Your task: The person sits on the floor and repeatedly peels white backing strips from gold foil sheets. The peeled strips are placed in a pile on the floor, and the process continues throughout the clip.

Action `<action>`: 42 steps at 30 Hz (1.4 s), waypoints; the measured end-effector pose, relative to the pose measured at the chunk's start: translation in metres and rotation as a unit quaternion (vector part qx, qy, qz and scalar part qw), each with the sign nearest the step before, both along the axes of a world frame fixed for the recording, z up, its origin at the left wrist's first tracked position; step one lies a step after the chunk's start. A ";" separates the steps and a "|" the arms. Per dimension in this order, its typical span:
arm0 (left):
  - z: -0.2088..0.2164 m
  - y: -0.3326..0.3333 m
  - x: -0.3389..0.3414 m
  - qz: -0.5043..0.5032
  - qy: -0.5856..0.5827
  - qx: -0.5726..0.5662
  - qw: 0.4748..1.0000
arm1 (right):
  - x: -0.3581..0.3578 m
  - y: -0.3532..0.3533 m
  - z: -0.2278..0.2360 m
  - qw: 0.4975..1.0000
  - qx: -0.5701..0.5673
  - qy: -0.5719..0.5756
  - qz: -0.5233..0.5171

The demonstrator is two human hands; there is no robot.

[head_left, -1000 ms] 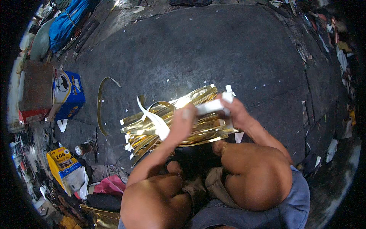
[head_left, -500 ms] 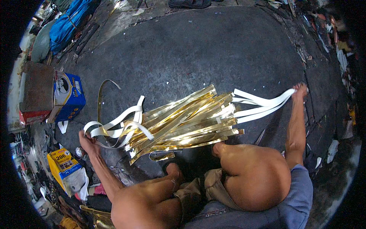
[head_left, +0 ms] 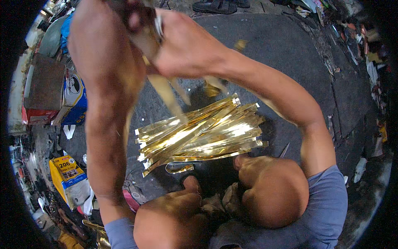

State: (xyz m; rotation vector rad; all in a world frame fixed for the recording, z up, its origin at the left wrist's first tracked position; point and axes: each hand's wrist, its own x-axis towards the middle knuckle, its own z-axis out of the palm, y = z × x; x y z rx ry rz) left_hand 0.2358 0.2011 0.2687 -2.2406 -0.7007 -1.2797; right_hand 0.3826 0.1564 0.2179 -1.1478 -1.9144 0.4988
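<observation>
Both my hands are raised close together at the upper left, large and blurred. My right hand is closed around a bundle of long, narrow strips, which hang below it, pale and smeared. My left hand meets it from the left, its fingers curled at the top of the bundle and partly hidden. Below them a loose pile of shiny gold strips lies on the dark floor, in front of my bare feet. A short curled gold strip rests at the pile's near edge.
A blue and white box with an open brown flap stands at the left. Nearer me is a yellow and blue packet. Dark sandals lie at the far edge. A pointed, thin blade-like piece is by my right knee. Scraps litter the right side.
My hands, spread wide to either side with white strips in them, have come up and together at the upper left. Those strips have left the floor; the gold pile stays.
</observation>
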 end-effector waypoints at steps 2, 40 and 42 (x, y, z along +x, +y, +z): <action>0.016 0.025 -0.023 0.112 0.081 0.052 0.989 | -0.021 0.057 -0.003 0.997 0.015 0.052 -0.051; -0.311 -0.109 -0.023 -0.049 0.155 -0.680 0.715 | 0.118 -0.175 -0.241 0.876 -0.434 0.189 -0.093; -0.304 -0.122 -0.011 -0.019 0.085 -0.503 0.860 | 0.108 -0.174 -0.238 0.897 -0.407 0.157 -0.070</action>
